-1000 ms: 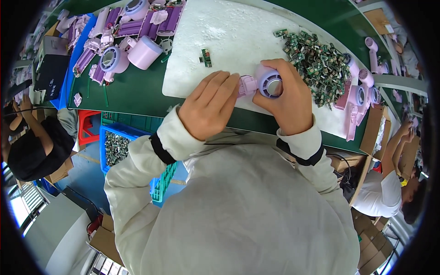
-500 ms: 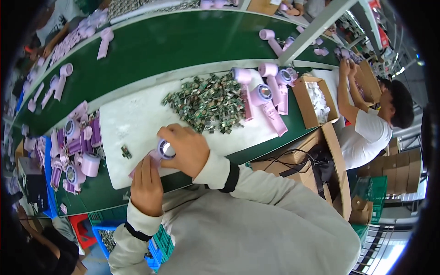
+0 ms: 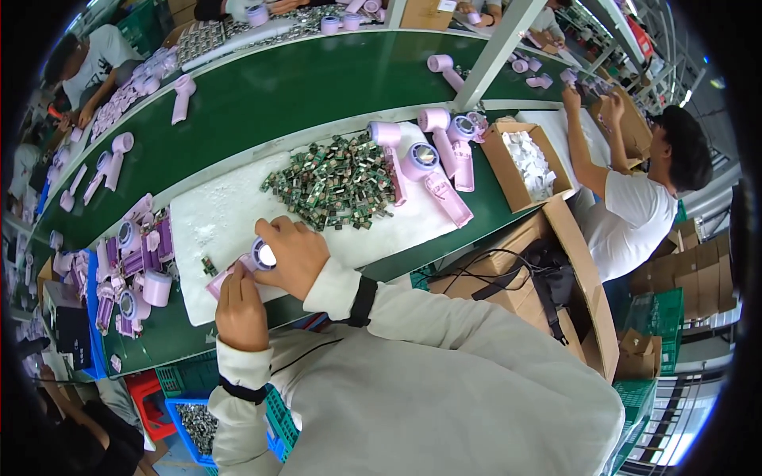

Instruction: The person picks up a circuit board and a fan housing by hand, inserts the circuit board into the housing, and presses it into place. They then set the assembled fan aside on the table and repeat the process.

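Observation:
A pink hair-dryer body [image 3: 252,260] lies on the white foam mat [image 3: 214,218]. My left hand [image 3: 240,308] grips its handle end. My right hand [image 3: 292,254] is closed around its round head, whose open end faces up. A heap of small green circuit boards [image 3: 333,184] lies on the mat just past my right hand. One loose board [image 3: 209,266] rests by the dryer handle.
Several pink dryer shells [image 3: 432,163] lie at the mat's right end, more at the left [image 3: 135,262]. A cardboard box of white parts [image 3: 525,163] stands right. The green conveyor belt [image 3: 302,87] carries single dryers. Other people work at right [image 3: 635,198] and far left.
The view has swung to the right, so the mat and both hands now sit at lower left. Both hands still hold the same pink dryer body.

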`<state>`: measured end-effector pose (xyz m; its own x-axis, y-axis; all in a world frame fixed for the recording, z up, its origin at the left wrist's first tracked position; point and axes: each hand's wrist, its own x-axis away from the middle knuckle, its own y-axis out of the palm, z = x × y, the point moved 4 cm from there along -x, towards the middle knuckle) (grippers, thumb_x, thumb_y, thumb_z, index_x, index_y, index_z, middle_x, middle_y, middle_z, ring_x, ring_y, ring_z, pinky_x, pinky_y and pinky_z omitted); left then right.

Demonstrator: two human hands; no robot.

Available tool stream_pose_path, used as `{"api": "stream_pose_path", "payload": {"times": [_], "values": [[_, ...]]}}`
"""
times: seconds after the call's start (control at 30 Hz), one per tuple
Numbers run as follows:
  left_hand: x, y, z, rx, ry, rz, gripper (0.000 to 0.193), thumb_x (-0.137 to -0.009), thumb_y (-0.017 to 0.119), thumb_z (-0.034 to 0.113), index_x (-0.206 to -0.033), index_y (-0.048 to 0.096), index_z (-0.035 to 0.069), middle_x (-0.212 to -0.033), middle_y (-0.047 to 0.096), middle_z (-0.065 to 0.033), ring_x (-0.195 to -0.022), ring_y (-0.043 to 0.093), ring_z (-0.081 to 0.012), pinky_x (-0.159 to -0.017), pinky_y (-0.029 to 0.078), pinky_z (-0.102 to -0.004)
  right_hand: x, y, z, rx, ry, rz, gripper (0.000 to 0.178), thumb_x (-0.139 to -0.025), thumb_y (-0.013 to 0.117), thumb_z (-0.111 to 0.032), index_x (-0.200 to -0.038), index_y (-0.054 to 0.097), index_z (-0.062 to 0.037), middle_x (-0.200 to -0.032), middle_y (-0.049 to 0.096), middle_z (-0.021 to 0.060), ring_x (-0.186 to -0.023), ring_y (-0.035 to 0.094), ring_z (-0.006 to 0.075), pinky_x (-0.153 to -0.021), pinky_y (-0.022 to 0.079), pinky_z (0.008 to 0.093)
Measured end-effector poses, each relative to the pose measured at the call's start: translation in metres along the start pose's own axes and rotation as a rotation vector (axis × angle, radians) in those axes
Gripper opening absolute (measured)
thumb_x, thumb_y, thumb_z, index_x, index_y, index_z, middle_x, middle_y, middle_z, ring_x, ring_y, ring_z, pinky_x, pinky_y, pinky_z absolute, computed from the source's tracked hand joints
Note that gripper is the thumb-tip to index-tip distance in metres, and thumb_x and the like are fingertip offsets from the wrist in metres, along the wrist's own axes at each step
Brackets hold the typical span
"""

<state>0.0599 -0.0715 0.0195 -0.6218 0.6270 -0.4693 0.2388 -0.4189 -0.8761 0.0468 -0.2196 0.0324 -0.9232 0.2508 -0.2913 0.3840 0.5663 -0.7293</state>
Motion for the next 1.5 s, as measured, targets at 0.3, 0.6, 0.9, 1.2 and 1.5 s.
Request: {"api": "stream_pose_path", "payload": {"times": [0.3, 0.6, 0.9, 1.2, 1.5], "values": [[-0.002, -0.004, -0.001, 0.166, -0.309, 0.253, 0.018, -0.085, 0.070, 0.003, -0.103, 0.068, 0.000, -0.100, 0.069, -0.0163, -0.090, 0.067, -0.0342, -0.077, 0.055, -0.0422, 0.004, 0.004, 0.002, -0.027, -0.059, 0.026, 0.050, -0.069, 0.083, -0.027, -0.108, 0.057, -0.0110, -0.096, 0.064, 0.0157, -0.087, 0.065, 0.0379, -0.070, 0.053, 0.0460], [0.006, 0.010, 0.007, 0.161, -0.330, 0.455, 0.029, -0.079, 0.075, 0.002, -0.108, 0.072, 0.003, -0.100, 0.067, -0.0124, -0.085, 0.067, -0.0297, -0.073, 0.056, -0.0397, 0.004, 0.000, 0.006, -0.021, -0.080, 0.072, 0.054, -0.068, 0.084, -0.027, -0.112, 0.058, -0.0108, -0.101, 0.066, 0.0142, -0.088, 0.067, 0.0381, -0.071, 0.054, 0.0454], [0.010, 0.012, 0.002, 0.171, -0.246, 0.471, 0.032, -0.076, 0.075, 0.000, -0.107, 0.072, 0.004, -0.095, 0.064, -0.0083, -0.085, 0.066, -0.0264, -0.072, 0.055, -0.0373, 0.006, -0.001, 0.004, -0.051, -0.131, 0.095, 0.053, -0.068, 0.084, -0.023, -0.113, 0.059, -0.0092, -0.103, 0.066, 0.0150, -0.089, 0.066, 0.0373, -0.074, 0.054, 0.0434], [0.011, 0.009, 0.005, 0.129, -0.277, 0.464, 0.029, -0.074, 0.072, 0.003, -0.102, 0.072, 0.006, -0.090, 0.062, -0.0050, -0.080, 0.065, -0.0228, -0.066, 0.054, -0.0342, 0.012, 0.004, 0.008, -0.131, -0.203, 0.112, 0.051, -0.068, 0.082, -0.012, -0.113, 0.059, -0.0058, -0.103, 0.063, 0.0153, -0.090, 0.064, 0.0356, -0.077, 0.052, 0.0409], [0.012, 0.009, 0.004, 0.174, -0.324, 0.433, 0.025, -0.078, 0.076, 0.003, -0.102, 0.073, 0.008, -0.089, 0.064, -0.0065, -0.074, 0.066, -0.0263, -0.062, 0.054, -0.0355, 0.016, 0.008, 0.010, -0.159, -0.321, 0.138, 0.049, -0.068, 0.080, -0.006, -0.112, 0.058, -0.0033, -0.107, 0.061, 0.0159, -0.096, 0.062, 0.0362, -0.083, 0.051, 0.0404]]}}
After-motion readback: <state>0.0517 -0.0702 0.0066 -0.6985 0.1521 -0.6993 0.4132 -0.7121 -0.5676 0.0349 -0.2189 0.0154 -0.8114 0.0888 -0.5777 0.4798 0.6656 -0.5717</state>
